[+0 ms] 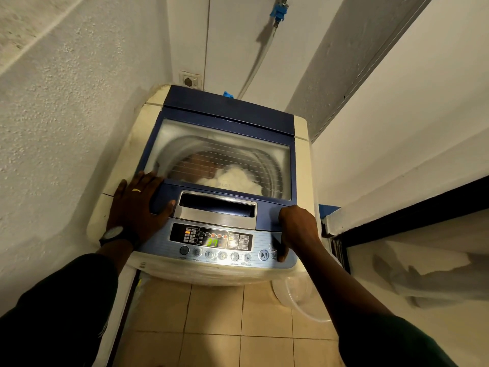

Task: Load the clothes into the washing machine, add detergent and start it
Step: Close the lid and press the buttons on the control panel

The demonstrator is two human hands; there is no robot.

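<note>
A top-loading washing machine (301, 165) with a blue lid stands in a narrow corner. The lid (227, 120) is down, and through its clear window I see white and brownish clothes (232, 177) in the drum. The control panel (211, 241) is lit, with green digits showing. My left hand (137, 205) lies flat with fingers spread on the lid's front left corner. My right hand (299, 229) is at the panel's right end, fingers curled, a fingertip down beside the start/pause button (263, 255).
Rough white walls close in on the left and right. A wall socket (190, 80) and a water hose with a blue tap (277, 13) are behind the machine. A dark door frame (397, 215) stands on the right. Beige floor tiles (211, 327) lie below.
</note>
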